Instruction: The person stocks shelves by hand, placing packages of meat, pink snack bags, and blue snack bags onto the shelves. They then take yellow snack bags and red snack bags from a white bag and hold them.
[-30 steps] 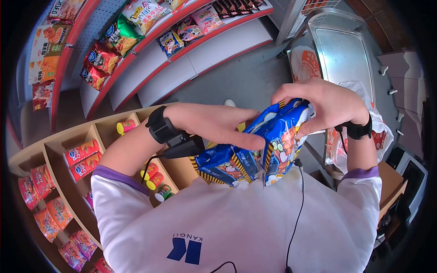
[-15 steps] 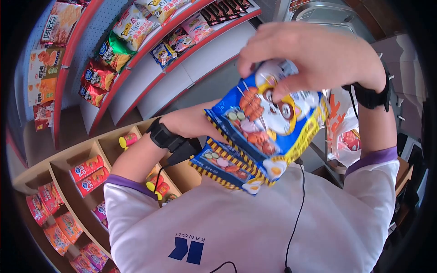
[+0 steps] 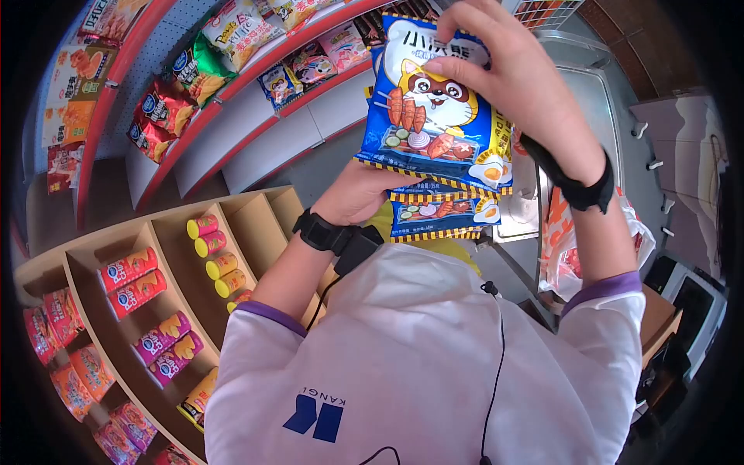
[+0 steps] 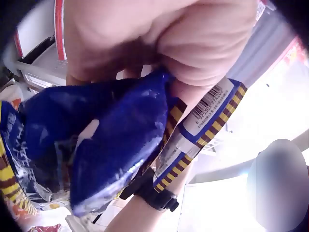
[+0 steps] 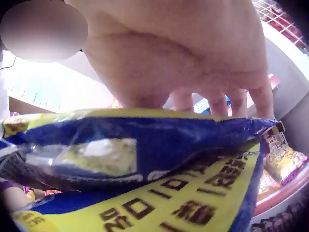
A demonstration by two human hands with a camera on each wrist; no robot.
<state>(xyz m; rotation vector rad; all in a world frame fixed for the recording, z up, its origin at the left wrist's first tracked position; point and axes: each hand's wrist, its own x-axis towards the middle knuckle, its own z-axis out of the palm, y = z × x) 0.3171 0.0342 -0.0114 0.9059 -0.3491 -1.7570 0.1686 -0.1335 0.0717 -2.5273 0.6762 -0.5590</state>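
Note:
Several blue snack bags with yellow-and-black striped edges are stacked in front of the person. The front bag shows a cartoon raccoon and faces up; the right hand pinches its top edge, thumb on the front. Below and behind it, the left hand grips the lower bags, its fingers hidden under them. In the left wrist view, the left hand holds crumpled blue bags beside a barcode edge. In the right wrist view, the right hand is over a blue-and-yellow bag.
Red-edged shelves with snack bags curve across the upper left. A wooden rack with canisters and cups stands at the lower left. To the right are a metal cart and a plastic bag with red packets.
The bags have moved up and away from the shirt, toward the shelves. The front bag has turned from tilted to nearly upright in view, and the left hand has shifted beneath the stack.

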